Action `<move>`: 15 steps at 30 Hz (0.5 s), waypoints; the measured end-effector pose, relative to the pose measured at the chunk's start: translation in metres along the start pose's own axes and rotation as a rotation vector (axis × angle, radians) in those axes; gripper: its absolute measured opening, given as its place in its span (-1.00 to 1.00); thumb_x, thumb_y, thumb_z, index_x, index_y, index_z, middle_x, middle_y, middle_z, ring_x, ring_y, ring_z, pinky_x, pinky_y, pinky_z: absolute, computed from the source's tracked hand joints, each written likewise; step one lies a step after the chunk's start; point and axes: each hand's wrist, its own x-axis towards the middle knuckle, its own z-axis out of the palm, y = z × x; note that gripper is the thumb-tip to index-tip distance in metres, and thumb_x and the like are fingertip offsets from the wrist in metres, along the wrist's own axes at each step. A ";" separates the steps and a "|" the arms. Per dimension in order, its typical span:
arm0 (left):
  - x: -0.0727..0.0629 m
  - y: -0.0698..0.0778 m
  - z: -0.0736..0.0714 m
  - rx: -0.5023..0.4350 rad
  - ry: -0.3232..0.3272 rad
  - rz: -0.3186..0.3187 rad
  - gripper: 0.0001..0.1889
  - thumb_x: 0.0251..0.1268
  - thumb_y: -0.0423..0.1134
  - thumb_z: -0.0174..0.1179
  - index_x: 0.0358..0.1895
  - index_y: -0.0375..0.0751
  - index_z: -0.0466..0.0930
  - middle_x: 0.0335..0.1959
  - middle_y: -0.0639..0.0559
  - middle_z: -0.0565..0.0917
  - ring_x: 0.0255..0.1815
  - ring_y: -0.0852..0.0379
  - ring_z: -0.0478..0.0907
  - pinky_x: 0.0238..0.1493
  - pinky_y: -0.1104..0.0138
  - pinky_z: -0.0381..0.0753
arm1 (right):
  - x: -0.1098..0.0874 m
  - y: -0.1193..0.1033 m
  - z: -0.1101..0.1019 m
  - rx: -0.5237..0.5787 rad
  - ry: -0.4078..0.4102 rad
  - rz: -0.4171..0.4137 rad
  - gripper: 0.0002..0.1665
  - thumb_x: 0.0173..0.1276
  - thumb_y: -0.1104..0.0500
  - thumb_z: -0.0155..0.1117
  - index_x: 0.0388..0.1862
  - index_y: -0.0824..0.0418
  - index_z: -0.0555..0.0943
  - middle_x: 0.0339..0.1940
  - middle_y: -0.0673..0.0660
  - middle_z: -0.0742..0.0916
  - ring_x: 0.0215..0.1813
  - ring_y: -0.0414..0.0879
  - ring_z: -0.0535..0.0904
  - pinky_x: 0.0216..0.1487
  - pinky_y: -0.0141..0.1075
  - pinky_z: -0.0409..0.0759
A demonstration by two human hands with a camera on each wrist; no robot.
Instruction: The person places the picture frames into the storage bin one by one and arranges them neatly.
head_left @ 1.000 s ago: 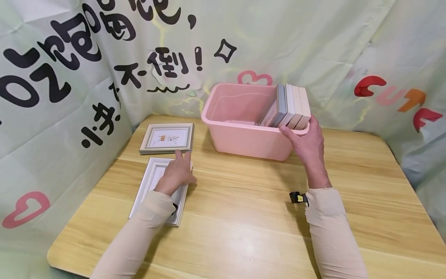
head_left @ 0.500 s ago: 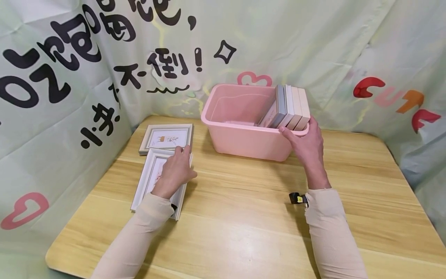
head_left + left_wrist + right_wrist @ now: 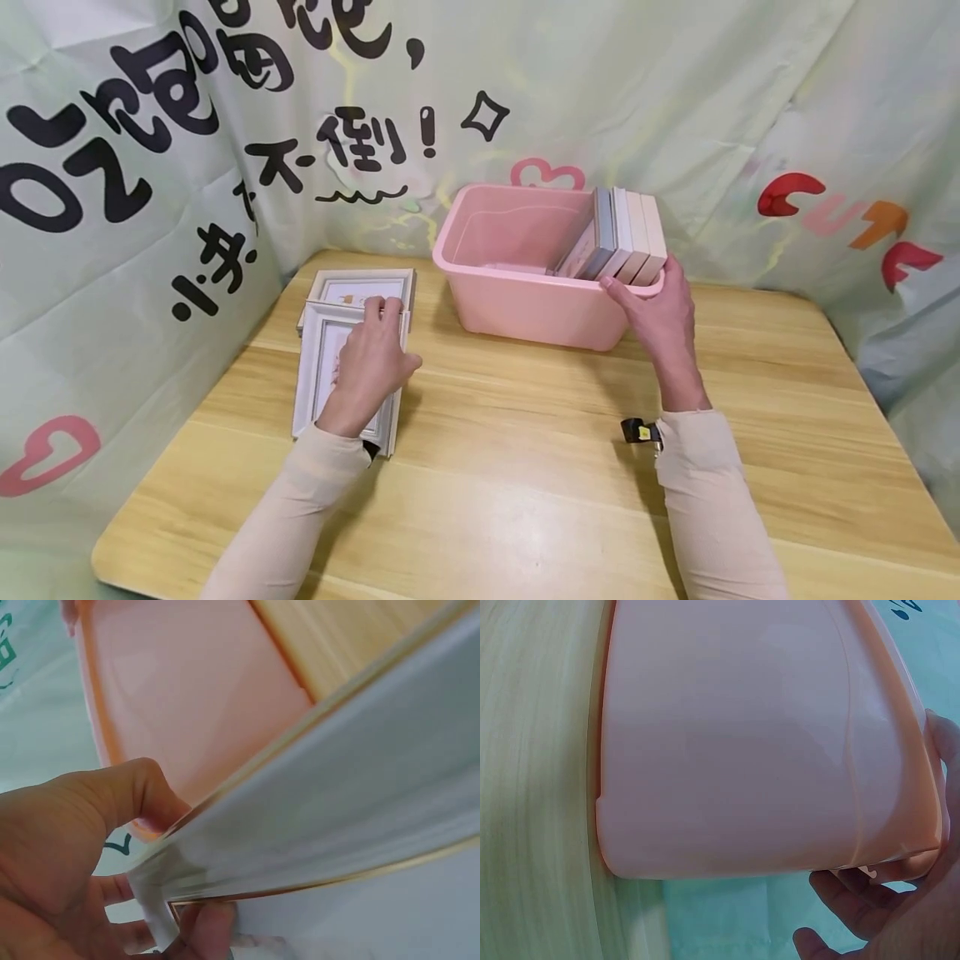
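Observation:
My left hand (image 3: 367, 358) grips a white picture frame (image 3: 307, 392) by its far right corner, the thumb on the outer edge and fingertips over the inner border in the left wrist view. The frame is raised off the table and partly overlaps a second picture frame (image 3: 360, 287), which lies flat behind it. With my right hand (image 3: 663, 321) I hold the right front corner of a pink plastic bin (image 3: 525, 308), thumb on the front and fingers round the side. Several picture frames (image 3: 630, 233) stand upright, leaning, at the bin's right end.
The wooden table (image 3: 525, 467) carries everything and ends at rounded edges. A pale printed curtain (image 3: 637, 92) with black lettering and hearts hangs close behind the bin and along both sides.
My left hand has taken hold of the white picture frame, lifting it and moving it away from me, over the near part of the second frame. My right hand stays on the bin.

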 end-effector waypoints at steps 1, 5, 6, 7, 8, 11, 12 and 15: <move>0.000 0.001 0.000 -0.005 0.016 -0.002 -0.33 -0.27 -0.32 0.27 0.12 -0.16 0.33 0.17 -0.17 0.36 -0.49 -0.20 0.47 -0.72 0.19 0.31 | 0.000 0.001 0.000 -0.001 0.001 0.002 0.31 -0.03 -0.51 0.30 0.58 -0.11 -0.06 0.54 0.08 0.25 0.50 0.06 0.18 0.45 0.12 0.16; -0.001 0.006 -0.001 -0.035 0.091 0.000 -0.35 -0.29 -0.33 0.25 0.09 -0.14 0.34 0.19 -0.14 0.35 -0.43 -0.23 0.50 -0.70 0.14 0.34 | -0.001 0.002 -0.003 -0.009 0.005 0.007 0.31 -0.04 -0.52 0.30 0.58 -0.11 -0.07 0.54 0.08 0.25 0.50 0.07 0.18 0.44 0.13 0.15; -0.001 0.006 -0.001 -0.041 0.111 0.003 -0.36 -0.29 -0.33 0.24 0.08 -0.14 0.35 0.19 -0.14 0.35 -0.42 -0.23 0.50 -0.69 0.13 0.36 | 0.000 0.003 -0.003 -0.010 0.007 0.007 0.31 -0.04 -0.52 0.30 0.58 -0.11 -0.06 0.54 0.09 0.25 0.50 0.07 0.19 0.44 0.13 0.16; -0.001 0.007 0.000 -0.046 0.134 0.008 -0.37 -0.30 -0.34 0.23 0.06 -0.14 0.35 0.18 -0.13 0.35 -0.41 -0.23 0.50 -0.67 0.12 0.37 | 0.000 0.003 -0.004 -0.009 0.009 0.006 0.31 -0.04 -0.52 0.30 0.58 -0.11 -0.05 0.53 0.09 0.26 0.50 0.07 0.19 0.44 0.13 0.16; -0.001 0.007 0.000 -0.051 0.157 0.016 -0.39 -0.30 -0.35 0.21 0.04 -0.15 0.35 0.17 -0.13 0.36 -0.40 -0.22 0.49 -0.66 0.10 0.39 | 0.000 0.003 -0.005 -0.008 0.011 0.006 0.31 -0.04 -0.52 0.31 0.58 -0.12 -0.05 0.53 0.09 0.26 0.49 0.06 0.20 0.44 0.12 0.16; -0.003 0.007 0.001 -0.059 0.230 0.043 -0.41 -0.32 -0.37 0.20 0.00 -0.17 0.35 0.14 -0.14 0.36 -0.41 -0.21 0.46 -0.62 0.07 0.43 | 0.000 0.003 -0.004 -0.001 0.015 0.001 0.30 -0.05 -0.50 0.33 0.57 -0.11 -0.02 0.51 0.09 0.29 0.47 0.05 0.23 0.43 0.11 0.19; -0.004 0.006 0.001 -0.067 0.257 0.056 -0.41 -0.32 -0.37 0.20 0.00 -0.18 0.35 0.13 -0.14 0.37 -0.42 -0.20 0.46 -0.61 0.06 0.44 | 0.000 0.003 -0.004 -0.004 0.015 -0.001 0.30 -0.05 -0.50 0.33 0.57 -0.11 -0.02 0.51 0.10 0.30 0.47 0.05 0.23 0.43 0.11 0.19; -0.007 0.003 0.001 -0.095 0.343 0.094 -0.41 -0.34 -0.39 0.21 -0.01 -0.20 0.36 0.09 -0.14 0.38 -0.42 -0.20 0.44 -0.56 0.02 0.47 | 0.001 0.002 -0.001 -0.009 0.013 -0.005 0.29 -0.04 -0.49 0.34 0.57 -0.10 -0.02 0.49 0.12 0.31 0.46 0.07 0.24 0.43 0.11 0.19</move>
